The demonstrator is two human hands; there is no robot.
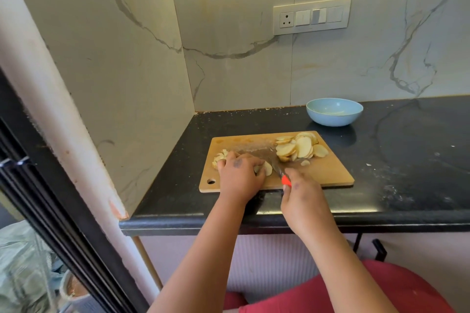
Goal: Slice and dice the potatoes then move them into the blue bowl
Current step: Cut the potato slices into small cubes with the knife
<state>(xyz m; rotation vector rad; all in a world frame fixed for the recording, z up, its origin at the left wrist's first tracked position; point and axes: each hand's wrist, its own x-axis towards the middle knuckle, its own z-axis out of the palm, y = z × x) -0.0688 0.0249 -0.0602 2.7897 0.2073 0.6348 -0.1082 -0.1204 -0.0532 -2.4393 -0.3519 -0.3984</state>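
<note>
On the wooden cutting board (328, 173), the left hand (239, 176) curls its grip over a few potato slices (265, 168) near the board's front left. The right hand (304, 201) closes its grip round the orange handle of a knife (278, 169), whose blade lies just right of those slices. A heap of sliced potato (298, 146) sits at the board's far right. The blue bowl (334, 112) stands on the black table (407, 160) just beyond the board.
</note>
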